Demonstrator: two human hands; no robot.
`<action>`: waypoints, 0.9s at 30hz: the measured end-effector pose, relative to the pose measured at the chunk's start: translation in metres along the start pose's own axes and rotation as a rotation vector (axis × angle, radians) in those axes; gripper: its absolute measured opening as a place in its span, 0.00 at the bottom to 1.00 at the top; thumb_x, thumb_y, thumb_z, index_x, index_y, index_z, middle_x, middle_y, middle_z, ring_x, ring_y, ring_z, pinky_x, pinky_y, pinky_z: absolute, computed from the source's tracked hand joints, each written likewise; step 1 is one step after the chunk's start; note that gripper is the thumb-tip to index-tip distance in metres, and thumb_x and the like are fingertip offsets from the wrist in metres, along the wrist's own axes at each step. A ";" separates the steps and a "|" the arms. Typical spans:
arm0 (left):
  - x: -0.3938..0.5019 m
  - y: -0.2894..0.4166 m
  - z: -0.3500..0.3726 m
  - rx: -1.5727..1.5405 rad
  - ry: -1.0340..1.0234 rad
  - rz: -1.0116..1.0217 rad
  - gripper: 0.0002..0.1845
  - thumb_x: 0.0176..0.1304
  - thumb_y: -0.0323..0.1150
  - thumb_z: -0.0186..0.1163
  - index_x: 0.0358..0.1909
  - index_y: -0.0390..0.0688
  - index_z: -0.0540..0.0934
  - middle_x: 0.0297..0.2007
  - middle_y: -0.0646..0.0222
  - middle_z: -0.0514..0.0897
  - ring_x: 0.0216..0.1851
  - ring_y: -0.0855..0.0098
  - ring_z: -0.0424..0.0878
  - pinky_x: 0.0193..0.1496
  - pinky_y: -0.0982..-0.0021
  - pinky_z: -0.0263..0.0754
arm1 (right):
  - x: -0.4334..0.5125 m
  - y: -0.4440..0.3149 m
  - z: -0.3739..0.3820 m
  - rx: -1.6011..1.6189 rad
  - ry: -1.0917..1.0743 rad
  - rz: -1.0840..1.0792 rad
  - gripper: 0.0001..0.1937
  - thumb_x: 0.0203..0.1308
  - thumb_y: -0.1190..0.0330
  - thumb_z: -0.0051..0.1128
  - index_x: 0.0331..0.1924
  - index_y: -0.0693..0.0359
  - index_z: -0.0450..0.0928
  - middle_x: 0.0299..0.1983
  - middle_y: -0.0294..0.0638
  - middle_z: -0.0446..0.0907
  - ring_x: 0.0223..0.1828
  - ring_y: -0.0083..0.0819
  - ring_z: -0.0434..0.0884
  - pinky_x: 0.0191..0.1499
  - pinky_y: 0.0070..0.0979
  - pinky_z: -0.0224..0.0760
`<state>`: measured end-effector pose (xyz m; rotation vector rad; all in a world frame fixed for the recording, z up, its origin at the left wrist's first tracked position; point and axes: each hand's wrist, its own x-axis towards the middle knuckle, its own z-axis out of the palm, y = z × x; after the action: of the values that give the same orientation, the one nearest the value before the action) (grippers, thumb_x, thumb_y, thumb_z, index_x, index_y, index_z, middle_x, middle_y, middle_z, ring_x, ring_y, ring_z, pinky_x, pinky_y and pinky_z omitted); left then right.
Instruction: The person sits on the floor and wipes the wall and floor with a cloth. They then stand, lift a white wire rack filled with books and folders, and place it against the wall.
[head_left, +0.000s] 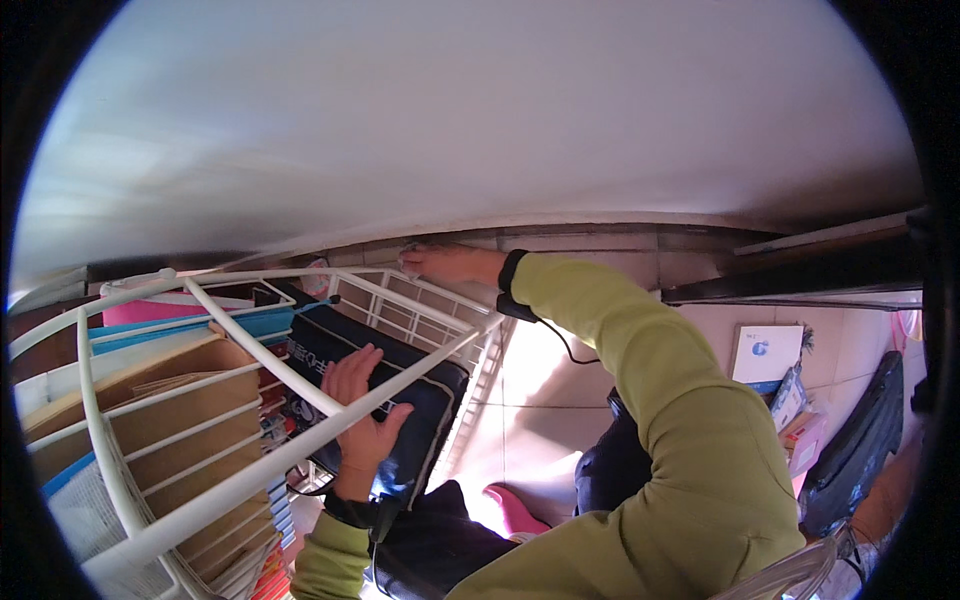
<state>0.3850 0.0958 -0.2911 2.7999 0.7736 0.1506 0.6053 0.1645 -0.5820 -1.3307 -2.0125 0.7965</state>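
A white metal wire rack (300, 450) stands before me on the left. Inside it lies a dark blue fabric bag (420, 379) with light piping and some writing. My left hand (365, 420) rests with fingers spread against this bag, near the thick white tube of the rack. My right hand (450, 262) reaches out at the rack's far corner, close to the foot of the wall; its fingertips are partly blurred, and whether they touch anything cannot be told. Both wrists wear black bands, the right one with a black cable.
The rack also holds a brown cardboard box (202, 405), a blue item (255, 322) and a pink container (150, 309). A pale wall (480, 112) rises beyond. On the tiled floor at right are a white box (766, 352) and a dark bag (855, 442).
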 end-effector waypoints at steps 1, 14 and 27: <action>0.000 0.000 0.000 -0.006 0.003 -0.002 0.40 0.52 0.62 0.60 0.58 0.43 0.72 0.58 0.61 0.75 0.60 0.56 0.70 0.67 0.48 0.52 | 0.011 0.003 0.005 -0.045 0.008 -0.013 0.26 0.75 0.57 0.24 0.68 0.62 0.58 0.72 0.45 0.56 0.71 0.44 0.57 0.73 0.34 0.48; -0.003 -0.003 -0.001 -0.052 -0.016 -0.037 0.40 0.57 0.66 0.53 0.59 0.43 0.72 0.57 0.60 0.75 0.60 0.55 0.69 0.69 0.49 0.49 | 0.053 0.011 0.047 -0.566 0.009 0.120 0.19 0.63 0.67 0.43 0.55 0.66 0.73 0.56 0.49 0.74 0.59 0.43 0.73 0.58 0.36 0.70; -0.003 -0.002 -0.002 -0.084 0.014 0.011 0.39 0.48 0.54 0.66 0.59 0.43 0.71 0.57 0.61 0.75 0.60 0.54 0.70 0.68 0.47 0.51 | -0.137 0.016 0.003 -0.292 0.107 0.559 0.19 0.60 0.70 0.45 0.55 0.68 0.73 0.55 0.47 0.74 0.55 0.44 0.74 0.56 0.39 0.70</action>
<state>0.3812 0.0969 -0.2894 2.7267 0.7375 0.1996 0.6572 0.0412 -0.6165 -2.1094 -1.7311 0.6570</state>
